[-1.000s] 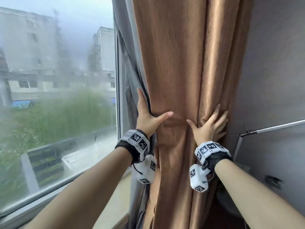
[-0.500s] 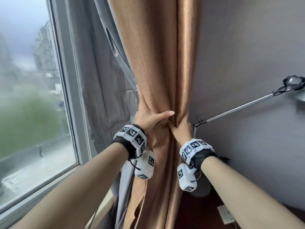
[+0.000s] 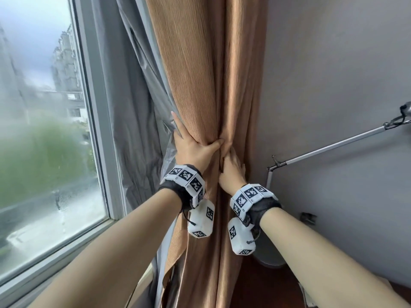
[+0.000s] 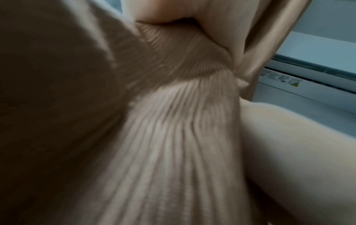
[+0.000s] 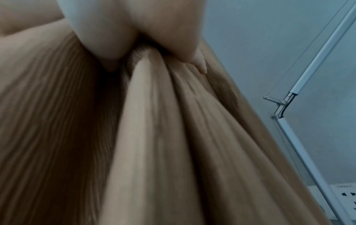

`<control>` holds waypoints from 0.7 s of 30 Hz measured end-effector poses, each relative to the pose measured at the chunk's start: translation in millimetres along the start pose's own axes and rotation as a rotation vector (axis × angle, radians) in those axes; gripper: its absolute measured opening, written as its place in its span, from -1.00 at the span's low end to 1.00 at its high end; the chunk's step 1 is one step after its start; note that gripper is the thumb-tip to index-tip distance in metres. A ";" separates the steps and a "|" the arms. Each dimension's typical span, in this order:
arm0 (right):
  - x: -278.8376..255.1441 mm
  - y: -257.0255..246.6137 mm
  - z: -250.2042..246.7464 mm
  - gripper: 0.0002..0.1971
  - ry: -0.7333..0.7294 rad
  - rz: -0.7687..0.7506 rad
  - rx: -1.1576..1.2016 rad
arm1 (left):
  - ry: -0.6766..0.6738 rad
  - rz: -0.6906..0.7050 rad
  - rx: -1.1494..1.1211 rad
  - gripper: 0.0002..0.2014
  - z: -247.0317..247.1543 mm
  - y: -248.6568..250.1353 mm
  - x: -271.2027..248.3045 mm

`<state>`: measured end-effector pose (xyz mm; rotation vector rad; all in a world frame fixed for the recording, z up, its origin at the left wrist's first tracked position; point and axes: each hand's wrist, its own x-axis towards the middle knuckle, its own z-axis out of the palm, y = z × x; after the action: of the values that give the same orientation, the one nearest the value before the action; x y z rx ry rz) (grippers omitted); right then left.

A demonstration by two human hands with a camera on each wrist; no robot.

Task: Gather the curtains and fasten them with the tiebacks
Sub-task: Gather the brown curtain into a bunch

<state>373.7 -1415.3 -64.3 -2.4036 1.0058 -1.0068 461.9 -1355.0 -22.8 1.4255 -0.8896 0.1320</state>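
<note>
Tan curtain (image 3: 200,74) bunched btwn both hands, L hand (image 3: 192,150) grip wrapped round it, R hand (image 3: 231,172) grip clutching folds

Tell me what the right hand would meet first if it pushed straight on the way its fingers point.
The right hand already grips the brown curtain, so it would press deeper into those folds first. Behind them probably comes the grey wall, though depth there is unclear.
</note>
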 end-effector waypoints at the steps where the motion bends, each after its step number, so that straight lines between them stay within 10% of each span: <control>1: 1.3 0.2 1.3 -0.26 0.023 -0.014 -0.013 | 0.017 -0.012 0.031 0.34 -2.0 -0.6 2.1; 7: 6.1 10.3 -0.1 0.08 0.463 -0.008 -0.018 | 0.092 -0.110 0.182 0.30 -8.4 -4.4 16.1; 16: 32.2 15.6 7.0 0.25 0.040 0.040 0.652 | 0.143 -0.104 0.275 0.23 -7.2 -16.0 26.2; 21: 34.0 -25.5 43.3 0.44 -0.048 0.078 0.571 | 0.102 -0.095 0.323 0.17 -36.4 -28.0 36.6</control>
<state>434.1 -1420.6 -63.8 -1.8944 0.6712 -1.0325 519.4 -1343.7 -19.2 1.7420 -0.7368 0.2841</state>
